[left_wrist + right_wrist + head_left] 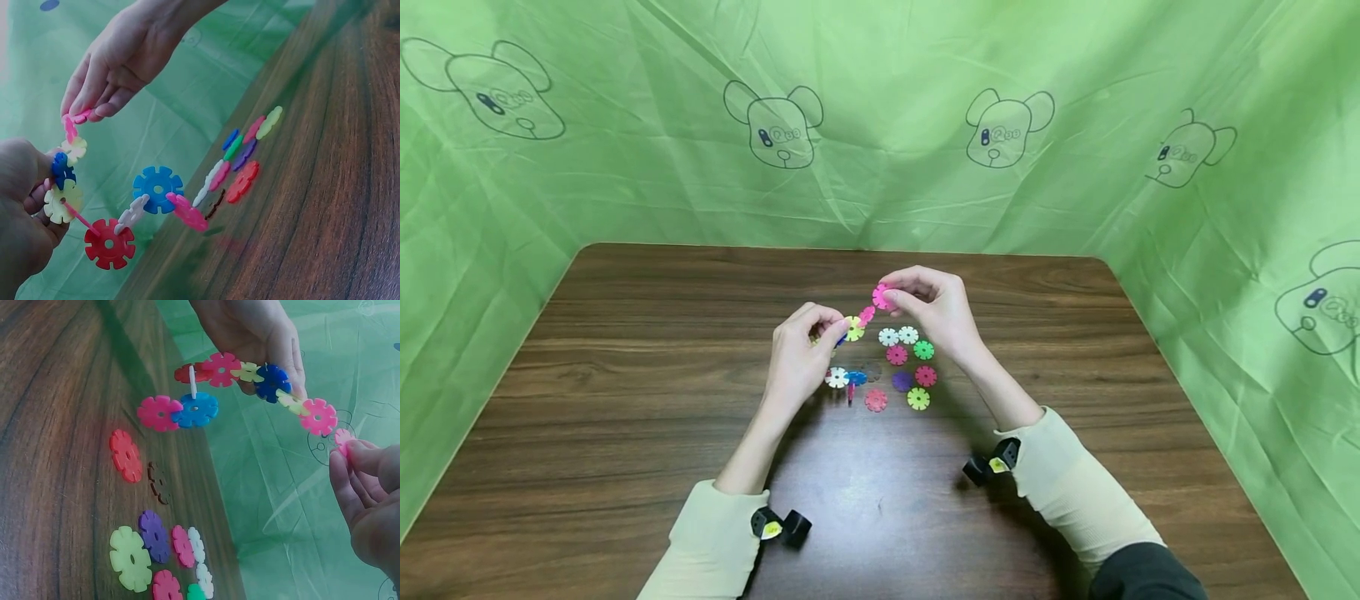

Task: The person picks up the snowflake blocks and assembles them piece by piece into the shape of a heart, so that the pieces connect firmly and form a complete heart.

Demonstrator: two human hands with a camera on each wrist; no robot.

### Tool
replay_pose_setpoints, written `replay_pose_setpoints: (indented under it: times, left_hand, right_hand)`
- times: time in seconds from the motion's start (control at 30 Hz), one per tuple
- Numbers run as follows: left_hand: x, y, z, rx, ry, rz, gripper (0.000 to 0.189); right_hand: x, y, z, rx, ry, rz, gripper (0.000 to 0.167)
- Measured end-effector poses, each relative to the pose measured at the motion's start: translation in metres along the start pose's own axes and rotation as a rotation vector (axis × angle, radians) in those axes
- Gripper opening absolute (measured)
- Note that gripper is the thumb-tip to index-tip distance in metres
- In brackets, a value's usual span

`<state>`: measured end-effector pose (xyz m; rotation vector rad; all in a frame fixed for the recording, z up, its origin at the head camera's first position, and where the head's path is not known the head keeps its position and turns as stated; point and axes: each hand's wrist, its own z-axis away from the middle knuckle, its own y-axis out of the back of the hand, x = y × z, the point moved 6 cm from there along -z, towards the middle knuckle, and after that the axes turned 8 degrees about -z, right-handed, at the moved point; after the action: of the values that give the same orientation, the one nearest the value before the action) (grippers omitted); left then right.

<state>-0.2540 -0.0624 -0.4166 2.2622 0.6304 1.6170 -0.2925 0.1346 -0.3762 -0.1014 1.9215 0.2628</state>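
Observation:
A chain of slotted plastic flower discs stretches between both hands above the table. My left hand (801, 354) grips it around a dark blue disc (273, 382) and its pale yellow neighbours. From there the lower part hangs free: a red disc (109, 244), a white disc (132, 214), a light blue disc (157, 189) and a pink disc (187, 212) at the end. Higher up, thumb and fingers of my right hand (936, 312) pinch a pink disc (881, 297) at the chain's upper end, right against another pink disc (319, 417).
Loose discs lie flat on the brown wooden table (625, 400) below the hands, among them a red one (876, 400), a yellow-green one (918, 399), a purple one (902, 382), a green one (923, 350) and white ones. Green cloth (887, 200) hangs behind the table.

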Motion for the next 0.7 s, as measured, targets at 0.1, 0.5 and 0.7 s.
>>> replay_pose_setpoints:
  times: [0.1,0.5,0.7]
  left_hand:
    - [0.0006,0.0005,0.0000,0.003,-0.001,0.001,0.009]
    - [0.0004,0.0013,0.0006,0.003,0.019,-0.006,0.010]
    - [0.0000,0.0009,0.0005,-0.001,0.020,-0.006,0.011]
  right_hand:
    - [-0.0001,0.0004,0.0004,-0.006,-0.005,0.012,0.014]
    - [0.0036,0.0008,0.0014,-0.051,-0.084,-0.098,0.018]
    - [0.0006,-0.0007,0.0019,-0.099,-0.061,0.004,0.026]
